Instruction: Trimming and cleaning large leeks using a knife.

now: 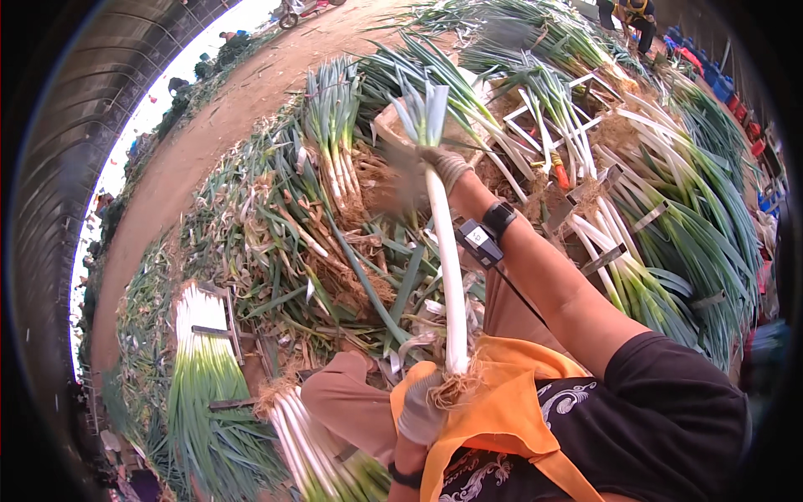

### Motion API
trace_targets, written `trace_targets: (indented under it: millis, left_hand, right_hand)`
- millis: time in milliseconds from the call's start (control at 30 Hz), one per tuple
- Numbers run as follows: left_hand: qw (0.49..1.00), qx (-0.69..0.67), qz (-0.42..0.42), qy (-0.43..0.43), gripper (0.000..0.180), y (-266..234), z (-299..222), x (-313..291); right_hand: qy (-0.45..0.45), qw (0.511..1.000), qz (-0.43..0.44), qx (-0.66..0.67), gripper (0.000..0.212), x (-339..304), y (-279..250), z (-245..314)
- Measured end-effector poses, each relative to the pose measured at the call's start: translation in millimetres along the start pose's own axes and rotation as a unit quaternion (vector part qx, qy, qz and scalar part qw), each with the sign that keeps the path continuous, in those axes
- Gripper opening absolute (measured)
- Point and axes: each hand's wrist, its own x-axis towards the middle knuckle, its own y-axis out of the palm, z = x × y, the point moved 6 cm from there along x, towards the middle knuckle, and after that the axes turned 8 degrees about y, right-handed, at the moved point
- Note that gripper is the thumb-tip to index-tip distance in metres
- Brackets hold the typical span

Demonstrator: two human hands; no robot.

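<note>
A long leek [445, 251] with a white shaft stands slanted in front of me, green leaves up and brown roots down. My right hand [445, 165], in a grey work glove, is closed around it just below the leaves; a brownish blur lies beside its fingers. My left hand [421, 410], also gloved, is at the root end against the orange apron [510, 397], its fingers curled by the roots and partly hidden. A dark watch and a small grey device [480, 241] on a cable sit at my right wrist.
Loose leaves and peelings [268, 226] cover the ground to the left. Bundled leeks [201, 343] lie in metal racks at lower left, with more leeks [669, 226] on the right. Untrimmed leeks [333, 134] stand ahead, near a pale block [389, 125]. Another person [640, 18] is far right.
</note>
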Motion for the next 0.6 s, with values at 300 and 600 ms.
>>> trace_targets:
  millis: [300,600]
  left_hand:
    - [0.966,0.165,-0.125,-0.158,0.037,-59,7,-51]
    - [0.967,0.237,-0.036,-0.083,0.055,-20,24,-12]
  right_hand:
    - [0.002,0.987,0.113,0.114,0.02,38,-19,29]
    - [0.066,0.952,0.261,0.148,0.032,-42,22,-51]
